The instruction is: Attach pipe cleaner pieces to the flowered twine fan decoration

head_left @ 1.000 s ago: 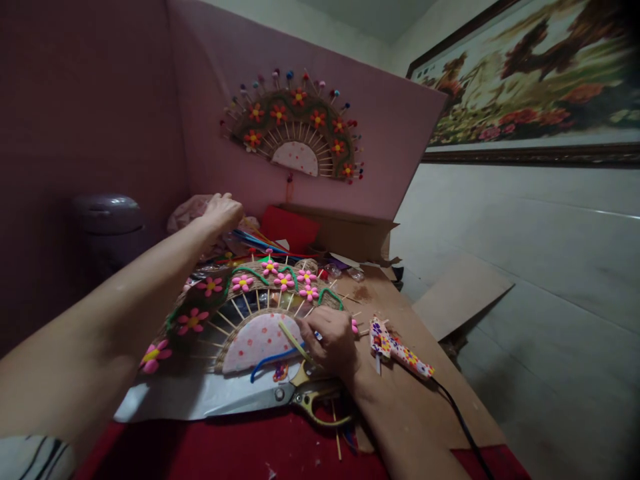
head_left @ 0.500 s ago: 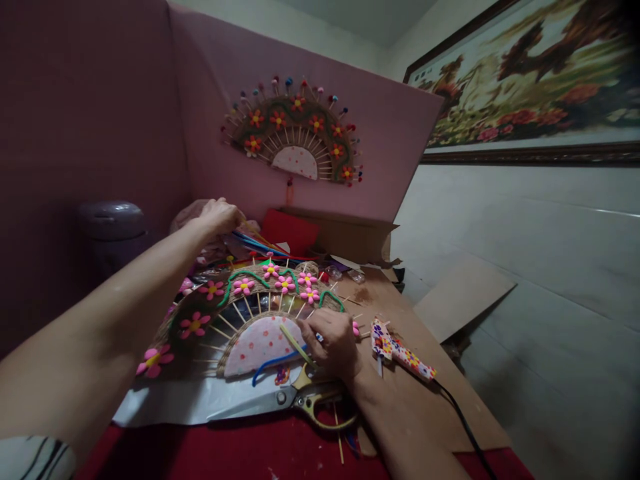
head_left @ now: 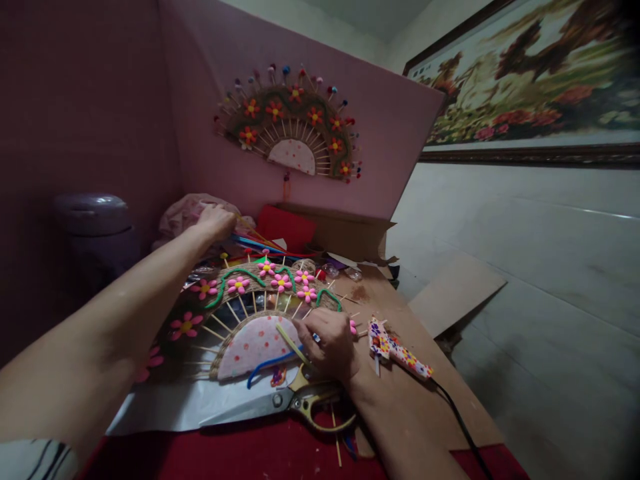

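My left hand [head_left: 216, 221] is stretched to the far side of the table, fingers curled down at the end of a bunch of coloured pipe cleaners [head_left: 253, 243]; what they grip is hidden. My right hand [head_left: 327, 341] is closed around a pale yellow pipe cleaner [head_left: 289, 339], and a blue pipe cleaner [head_left: 267, 364] runs under the same fingers. Beneath lies a fan-shaped craft piece [head_left: 240, 272] of twine and sticks, with pink flowers and green wavy strips. Large scissors [head_left: 280, 400] with gold handles rest just below my right hand.
A flower-patterned glue gun [head_left: 400, 352] with a black cord lies right on the cardboard [head_left: 435, 407]. A finished fan [head_left: 295, 127] hangs on the pink board [head_left: 380, 140]. Red sheet [head_left: 287, 228] and a cardboard box [head_left: 350, 237] stand behind. A lidded bin [head_left: 95, 227] is at left.
My left hand has shifted slightly left and lower at the pipe cleaner bunch, its fingers curling further down. My right hand keeps its hold on the yellow pipe cleaner. The view tilts a little.
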Available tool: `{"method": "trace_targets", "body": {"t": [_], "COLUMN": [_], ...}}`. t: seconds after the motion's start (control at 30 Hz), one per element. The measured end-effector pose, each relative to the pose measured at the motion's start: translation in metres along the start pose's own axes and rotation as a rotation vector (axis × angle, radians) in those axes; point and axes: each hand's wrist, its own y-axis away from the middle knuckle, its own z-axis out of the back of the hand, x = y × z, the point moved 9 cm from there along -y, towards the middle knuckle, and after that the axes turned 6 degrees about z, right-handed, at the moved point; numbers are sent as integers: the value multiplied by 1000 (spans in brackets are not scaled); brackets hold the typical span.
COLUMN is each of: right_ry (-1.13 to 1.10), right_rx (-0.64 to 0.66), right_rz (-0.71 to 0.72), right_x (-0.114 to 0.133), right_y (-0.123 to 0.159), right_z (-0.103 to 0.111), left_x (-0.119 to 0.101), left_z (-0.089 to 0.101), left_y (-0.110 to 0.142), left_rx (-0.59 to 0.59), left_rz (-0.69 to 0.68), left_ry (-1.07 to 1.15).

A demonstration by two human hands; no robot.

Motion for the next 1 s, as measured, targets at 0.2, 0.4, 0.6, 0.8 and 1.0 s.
{"method": "trace_targets", "body": {"t": [0.2,0.4,0.6,0.8,1.0], "right_ry": [-5,1,-28,-160,-714], "right_rx": [-9,5,17,-65,-384], "right_rz": [6,-14,-49,-150,-573], "right_x": [1,-2,-5,-15,-49], "right_y": [-1,1,2,4,15], "right_z": [1,-1,-3,2,8], "left_x": [3,15,32,10,-108], "left_z": [21,39,55,78,85], "left_y": [6,8,12,31,97], "left_rx": [-78,-143,-246,-333,-334], "left_rz": [-9,84,245,240,-129], "left_ry": [43,55,171,501,881]}}
